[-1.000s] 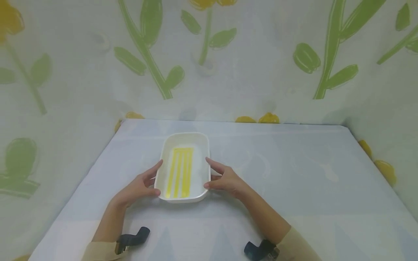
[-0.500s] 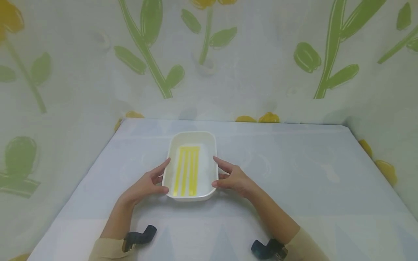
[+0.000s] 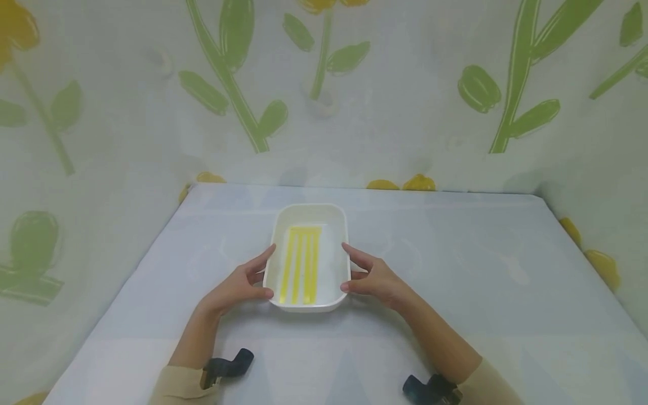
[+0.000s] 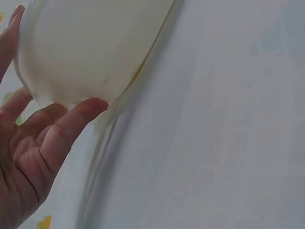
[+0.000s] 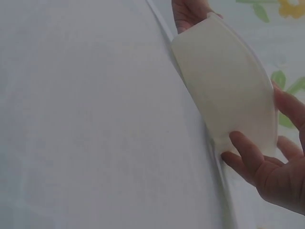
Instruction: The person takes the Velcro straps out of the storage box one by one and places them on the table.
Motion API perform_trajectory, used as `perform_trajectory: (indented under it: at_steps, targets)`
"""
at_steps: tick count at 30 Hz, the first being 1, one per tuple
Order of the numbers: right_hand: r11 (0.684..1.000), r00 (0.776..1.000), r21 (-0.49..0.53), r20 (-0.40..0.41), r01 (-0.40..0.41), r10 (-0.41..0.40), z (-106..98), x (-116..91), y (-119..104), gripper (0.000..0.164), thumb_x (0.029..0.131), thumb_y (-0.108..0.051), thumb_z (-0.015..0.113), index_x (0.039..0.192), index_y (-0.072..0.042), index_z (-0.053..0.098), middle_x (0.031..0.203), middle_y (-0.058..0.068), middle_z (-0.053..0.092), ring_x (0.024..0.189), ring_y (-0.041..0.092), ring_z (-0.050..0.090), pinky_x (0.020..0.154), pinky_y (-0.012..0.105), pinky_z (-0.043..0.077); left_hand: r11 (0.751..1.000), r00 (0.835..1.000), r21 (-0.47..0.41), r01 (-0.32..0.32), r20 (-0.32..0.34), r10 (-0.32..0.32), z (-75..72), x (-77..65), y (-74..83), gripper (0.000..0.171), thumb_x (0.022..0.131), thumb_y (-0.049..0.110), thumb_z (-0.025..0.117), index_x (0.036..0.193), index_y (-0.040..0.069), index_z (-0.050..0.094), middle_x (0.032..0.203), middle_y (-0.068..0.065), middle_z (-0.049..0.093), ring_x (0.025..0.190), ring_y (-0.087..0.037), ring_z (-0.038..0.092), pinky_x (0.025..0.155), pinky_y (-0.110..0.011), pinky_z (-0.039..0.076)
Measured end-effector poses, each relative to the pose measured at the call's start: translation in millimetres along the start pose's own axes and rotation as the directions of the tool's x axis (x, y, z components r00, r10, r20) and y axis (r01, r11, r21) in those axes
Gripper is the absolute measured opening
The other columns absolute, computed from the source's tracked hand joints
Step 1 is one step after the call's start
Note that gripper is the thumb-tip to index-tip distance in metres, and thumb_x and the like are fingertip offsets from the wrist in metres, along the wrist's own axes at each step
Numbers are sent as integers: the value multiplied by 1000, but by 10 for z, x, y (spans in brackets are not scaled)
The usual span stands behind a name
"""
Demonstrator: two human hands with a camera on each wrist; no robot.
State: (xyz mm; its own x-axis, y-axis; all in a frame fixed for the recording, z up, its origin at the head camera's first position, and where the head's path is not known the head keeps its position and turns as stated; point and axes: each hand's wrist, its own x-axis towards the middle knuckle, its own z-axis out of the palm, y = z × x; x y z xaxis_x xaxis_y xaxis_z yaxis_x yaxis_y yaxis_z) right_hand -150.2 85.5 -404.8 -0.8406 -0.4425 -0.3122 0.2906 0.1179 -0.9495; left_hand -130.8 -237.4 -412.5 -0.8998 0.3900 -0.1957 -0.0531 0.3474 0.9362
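Between the two hands is a white rectangular tray [image 3: 332, 261] with rounded corners. Yellow stripes [image 3: 297, 264], joined at their far end, lie along its floor; print or separate strips, I cannot tell. The left hand [image 3: 238, 288] grips the tray's left side, thumb at the near corner. On the opposite side the right hand [image 3: 379, 283] holds it the same way. In the left wrist view, fingers [image 4: 71, 126] curl against the outer wall. The right wrist view shows the tray's outside [image 5: 228, 86] with fingertips against it. Whether its base touches the table cannot be told.
A pale cloth-covered table [image 3: 455, 264] spreads around the tray. Behind it and at both sides stand white walls [image 3: 395, 112] with green and yellow plant prints. Black wrist-worn devices [image 3: 230, 364] stick out near both sleeves.
Both hands have carried the tray steadily to the right, by roughly a third of its width. Their hold on its sides looks the same throughout.
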Motion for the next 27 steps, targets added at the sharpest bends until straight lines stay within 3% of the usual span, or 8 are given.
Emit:
perform_trajectory:
  at_steps: [5, 13, 21, 27]
  targets:
    - [1000, 1000, 8, 13, 20, -20, -70, -44, -16, 87, 77, -3, 76, 148, -25, 32, 154, 6, 30, 128, 32, 48, 90, 39, 51, 999, 1000, -21, -27, 12, 27, 45, 45, 23, 99, 75, 18, 80, 152, 22, 18, 159, -6, 15, 137, -37, 33, 101, -38, 44]
    - [1000, 1000, 17, 17, 2, -2, -172, -107, -2, 88, 77, -1, 75, 150, -23, 29, 155, 8, 27, 129, 33, 46, 90, 38, 51, 1000, 1000, -2, -5, -3, 5, 160, 122, 57, 98, 75, 20, 81, 152, 22, 20, 158, -4, 16, 138, -36, 31, 103, -47, 40]
    - [1000, 1000, 7, 26, 18, -18, -324, -194, 44, 90, 77, -4, 75, 150, -24, 27, 155, 7, 26, 130, 32, 45, 92, 37, 50, 998, 998, -34, -47, 33, 49, 267, 187, 102, 97, 76, 14, 80, 152, 20, 20, 158, -3, 17, 137, -34, 34, 99, -38, 45]
    - [999, 999, 20, 41, 31, -32, -401, -265, 58, 90, 78, -2, 74, 151, -21, 24, 156, 10, 23, 132, 35, 42, 91, 36, 51, 998, 998, -32, -48, 36, 49, 356, 234, 141, 97, 75, 16, 80, 152, 21, 21, 158, -1, 18, 138, -34, 33, 103, -43, 41]
